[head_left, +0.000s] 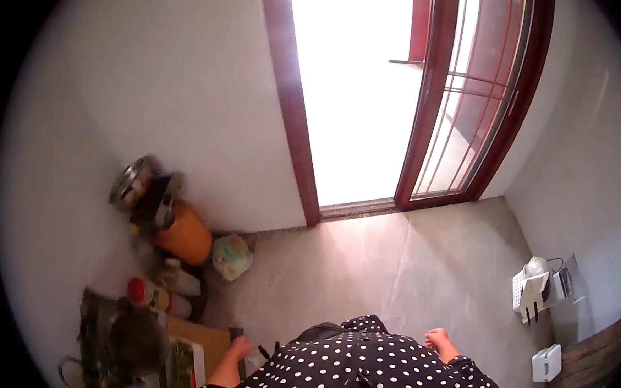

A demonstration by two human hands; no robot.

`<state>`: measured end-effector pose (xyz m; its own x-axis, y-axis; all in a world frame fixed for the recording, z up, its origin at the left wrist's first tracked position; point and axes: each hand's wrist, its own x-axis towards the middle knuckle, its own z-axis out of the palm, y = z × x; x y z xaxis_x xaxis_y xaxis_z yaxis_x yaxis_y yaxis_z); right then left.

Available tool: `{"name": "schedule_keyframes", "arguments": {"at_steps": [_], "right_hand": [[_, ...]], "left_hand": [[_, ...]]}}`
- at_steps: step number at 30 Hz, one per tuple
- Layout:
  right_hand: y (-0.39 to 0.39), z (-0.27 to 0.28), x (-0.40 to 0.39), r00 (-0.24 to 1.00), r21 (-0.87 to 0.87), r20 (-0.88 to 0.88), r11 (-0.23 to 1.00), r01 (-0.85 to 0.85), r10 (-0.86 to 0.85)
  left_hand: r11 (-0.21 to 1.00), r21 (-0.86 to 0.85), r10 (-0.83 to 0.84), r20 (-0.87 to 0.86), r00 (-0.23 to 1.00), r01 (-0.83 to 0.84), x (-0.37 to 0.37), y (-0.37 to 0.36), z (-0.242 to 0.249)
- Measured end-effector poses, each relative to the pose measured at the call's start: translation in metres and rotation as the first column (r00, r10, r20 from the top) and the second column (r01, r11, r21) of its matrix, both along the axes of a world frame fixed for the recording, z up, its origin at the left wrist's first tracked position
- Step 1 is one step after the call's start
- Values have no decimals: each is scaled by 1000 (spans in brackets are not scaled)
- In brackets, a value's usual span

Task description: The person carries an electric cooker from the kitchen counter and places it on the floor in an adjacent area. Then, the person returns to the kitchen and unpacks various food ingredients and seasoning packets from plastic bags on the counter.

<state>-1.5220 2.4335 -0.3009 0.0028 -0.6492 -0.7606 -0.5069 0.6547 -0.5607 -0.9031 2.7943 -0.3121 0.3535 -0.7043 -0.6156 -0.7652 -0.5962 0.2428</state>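
Observation:
My left hand [242, 348] is low in the view, beside the right edge of a brown board [202, 335] and close to a tray with something green [182, 364]. Blur and the angle hide its fingers, and I see nothing in it. On the other side of my body, my right hand [438, 338] is held out over the floor with its fingers curled in. Nothing shows in that hand, and it touches nothing.
An orange bucket [186, 235] and a plastic bag [233, 257] stand by the left wall. A red-capped container [146, 294] and a dark pan [138, 340] are nearer. Ahead is a doorway [305, 158]. A white rack [528, 293] and a white box [547, 363] are at right.

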Motion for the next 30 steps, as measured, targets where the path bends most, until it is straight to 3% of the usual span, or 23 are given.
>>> {"name": "schedule_keyframes", "arguments": {"at_steps": [1,3,5,8,10,11,13,16,18,21,25,26,28,30], "right_hand": [[-13,6,1,994,5,-78,997,76,-75],[-37,13,1,991,28,-43,991,129,-128],[-73,8,11,988,41,-2,987,153,-153],[-146,-13,20,995,110,-99,993,43,-32],[-212,-60,18,996,89,-89,996,-24,32],[-253,-58,30,995,82,-81,996,-43,50],[-332,-54,73,970,89,-12,966,242,-242],[-450,-33,138,992,9,57,994,109,-109],[-527,-28,187,994,-71,99,997,-34,41],[-634,-17,277,949,-165,190,961,-220,250],[-756,-16,421,790,-348,392,871,-347,471],[-772,-5,457,801,-358,332,852,-382,499],[-805,13,523,705,-429,318,759,-490,634],[-831,34,576,638,-353,336,721,-597,693]], "left_hand": [[946,-37,314,-134,940,-321,27,-46,8],[949,-224,239,47,970,-223,67,-138,37],[894,-320,301,-91,949,-314,99,-234,63],[856,-427,265,-125,956,-293,101,-366,122],[827,-465,237,-220,946,-315,95,-429,132],[868,-429,187,-184,965,-250,94,-448,115],[928,-326,138,-153,979,-182,91,-487,90],[995,-56,68,-294,953,-88,103,-501,9],[958,-35,252,-369,894,-285,93,-509,1],[838,-147,389,-513,765,-525,82,-505,-22],[724,-20,599,-476,643,-690,78,-541,-45],[695,-13,630,-472,617,-719,81,-552,-52],[624,-13,684,-475,554,-781,96,-578,-60],[544,-36,717,-499,486,-838,112,-606,-66]]}}
